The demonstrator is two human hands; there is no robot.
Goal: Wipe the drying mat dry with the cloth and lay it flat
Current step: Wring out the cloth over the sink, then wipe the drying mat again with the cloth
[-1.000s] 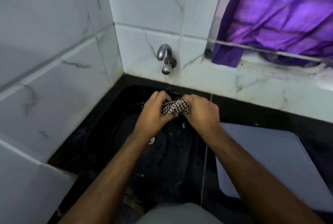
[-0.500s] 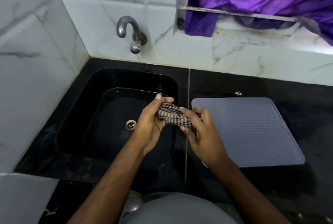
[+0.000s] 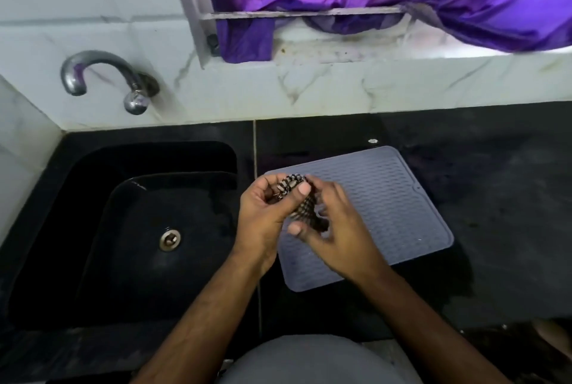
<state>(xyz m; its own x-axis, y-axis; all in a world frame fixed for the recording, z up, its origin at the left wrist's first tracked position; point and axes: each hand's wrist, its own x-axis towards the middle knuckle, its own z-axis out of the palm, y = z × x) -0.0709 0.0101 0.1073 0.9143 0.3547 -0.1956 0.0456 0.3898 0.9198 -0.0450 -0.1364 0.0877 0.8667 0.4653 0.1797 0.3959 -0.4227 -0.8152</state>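
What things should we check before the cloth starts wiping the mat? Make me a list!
1. Cloth held: ok, left hand and right hand both grip it.
2. Cloth opened out for wiping: not ok, it is bunched and twisted.
3. Drying mat lying flat on the counter: ok.
4. Mat free of things on top: ok, only the hands hover over it.
5. Mat wet or dry: cannot tell.
6. Tap off: ok, no water seen running.
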